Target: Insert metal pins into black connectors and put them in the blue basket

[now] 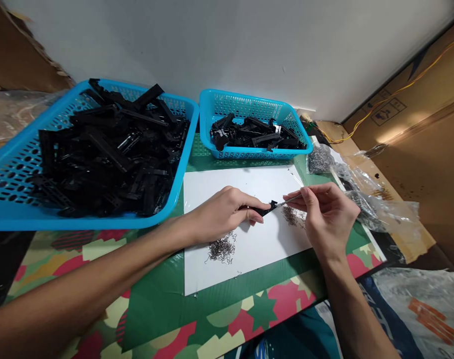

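Observation:
Over the white sheet [249,182], my left hand [227,212] pinches a small black plastic part [267,209] between thumb and fingers. My right hand [326,214] is closed on thin metal tweezers [291,198], whose tip meets the black part's right end. Whether the tip grips anything there is too small to tell. A pile of small bent wire springs [221,248] lies on the sheet below my left hand. A second pile of tiny wire pieces [290,215] sits just under the tweezers, partly hidden by my right hand.
A large blue basket [182,184] heaped with black plastic parts stands at left. Behind the sheet is a smaller blue basket [257,154] with similar parts. Plastic bags of small metal pieces [320,159] lie at right, beside cardboard boxes [417,144]. A white wall rises behind.

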Demonstrator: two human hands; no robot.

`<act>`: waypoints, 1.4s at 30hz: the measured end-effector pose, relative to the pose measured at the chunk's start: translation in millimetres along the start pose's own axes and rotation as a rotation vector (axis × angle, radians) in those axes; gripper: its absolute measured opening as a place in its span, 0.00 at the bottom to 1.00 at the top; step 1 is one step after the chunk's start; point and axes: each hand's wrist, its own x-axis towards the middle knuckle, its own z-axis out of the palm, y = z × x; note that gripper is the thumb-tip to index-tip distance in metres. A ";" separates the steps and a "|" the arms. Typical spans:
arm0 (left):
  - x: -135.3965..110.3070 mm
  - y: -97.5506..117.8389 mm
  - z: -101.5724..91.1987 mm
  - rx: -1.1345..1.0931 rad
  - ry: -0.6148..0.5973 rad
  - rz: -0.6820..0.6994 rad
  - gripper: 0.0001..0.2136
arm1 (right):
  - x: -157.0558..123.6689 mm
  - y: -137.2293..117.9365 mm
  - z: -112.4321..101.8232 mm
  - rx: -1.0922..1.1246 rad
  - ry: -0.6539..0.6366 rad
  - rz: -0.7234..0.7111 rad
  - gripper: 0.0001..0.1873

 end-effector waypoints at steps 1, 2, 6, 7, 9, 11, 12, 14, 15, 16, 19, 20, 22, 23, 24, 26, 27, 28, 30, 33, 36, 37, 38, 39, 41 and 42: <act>0.1 0.5 -0.1 0.001 0.000 -0.004 0.19 | -0.2 1.0 0.5 0.000 0.001 0.006 0.09; 0.3 1.1 -0.2 0.004 0.002 -0.006 0.19 | 0.0 2.0 1.0 -0.001 0.000 0.010 0.10; 1.9 3.8 0.1 0.012 0.017 -0.020 0.14 | 2.5 0.9 3.1 0.000 0.002 0.000 0.09; 2.2 4.5 0.4 0.002 0.025 -0.032 0.14 | 2.4 -1.2 3.3 0.008 0.026 -0.020 0.09; 2.4 5.6 1.1 -0.034 0.058 -0.061 0.13 | -1.1 -7.2 3.1 0.025 0.092 -0.076 0.07; 2.0 6.4 1.8 -0.066 0.114 -0.072 0.14 | -9.4 -13.6 2.6 0.020 0.089 -0.127 0.06; 1.8 6.6 2.1 -0.072 0.148 -0.068 0.15 | -14.9 -16.4 2.6 0.003 0.031 -0.146 0.05; 1.5 6.3 2.5 -0.074 0.208 -0.044 0.15 | -25.5 -20.6 3.4 -0.063 -0.169 -0.205 0.06; 1.5 5.8 2.6 -0.078 0.234 -0.031 0.14 | -29.4 -22.2 4.4 -0.109 -0.282 -0.244 0.07; 1.6 5.0 2.7 -0.087 0.255 -0.019 0.14 | -31.8 -23.5 5.9 -0.165 -0.391 -0.284 0.09; 2.3 1.4 3.0 -0.127 0.308 0.011 0.15 | -30.1 -26.3 12.0 -0.350 -0.681 -0.342 0.10; 2.4 0.1 3.2 -0.136 0.322 0.018 0.15 | -27.8 -26.6 14.3 -0.401 -0.761 -0.340 0.10; 2.6 -2.1 3.8 -0.141 0.331 0.014 0.15 | -23.3 -25.7 18.1 -0.471 -0.855 -0.356 0.09; 2.6 -3.0 4.1 -0.140 0.329 0.006 0.15 | -21.8 -24.6 19.5 -0.489 -0.869 -0.371 0.10; 2.6 -3.8 4.5 -0.138 0.326 -0.003 0.16 | -21.0 -23.4 20.6 -0.497 -0.870 -0.381 0.10; 2.9 -4.8 5.4 -0.136 0.317 -0.015 0.16 | -20.9 -21.5 22.0 -0.473 -0.878 -0.355 0.11; 3.1 -5.2 5.8 -0.139 0.315 -0.019 0.15 | -21.3 -21.0 22.6 -0.446 -0.890 -0.321 0.10; 3.4 -5.5 6.1 -0.142 0.317 -0.021 0.15 | -21.6 -20.8 23.2 -0.416 -0.908 -0.284 0.08; 3.8 -5.8 6.7 -0.147 0.323 -0.024 0.14 | -21.8 -20.9 24.6 -0.365 -0.942 -0.231 0.06; 3.8 -5.7 6.5 -0.137 0.335 -0.012 0.14 | -20.4 -20.1 27.0 -0.318 -0.956 -0.216 0.06; 3.2 -5.0 5.3 -0.128 0.331 0.005 0.14 | -18.4 -19.5 27.8 -0.309 -0.974 -0.232 0.08; 2.9 -4.8 4.9 -0.123 0.328 0.006 0.13 | -17.8 -20.0 27.6 -0.315 -0.986 -0.234 0.08; 2.7 -4.7 4.5 -0.117 0.325 0.002 0.13 | -17.4 -20.7 27.2 -0.319 -0.995 -0.232 0.08; 2.5 -4.7 4.3 -0.111 0.325 -0.001 0.13 | -17.1 -21.7 26.7 -0.320 -1.003 -0.223 0.07; 2.3 -5.0 4.4 -0.105 0.327 -0.006 0.13 | -17.4 -23.5 26.1 -0.318 -0.999 -0.197 0.06; 2.2 -5.4 4.7 -0.107 0.327 -0.009 0.13 | -17.9 -24.0 26.3 -0.317 -0.991 -0.183 0.04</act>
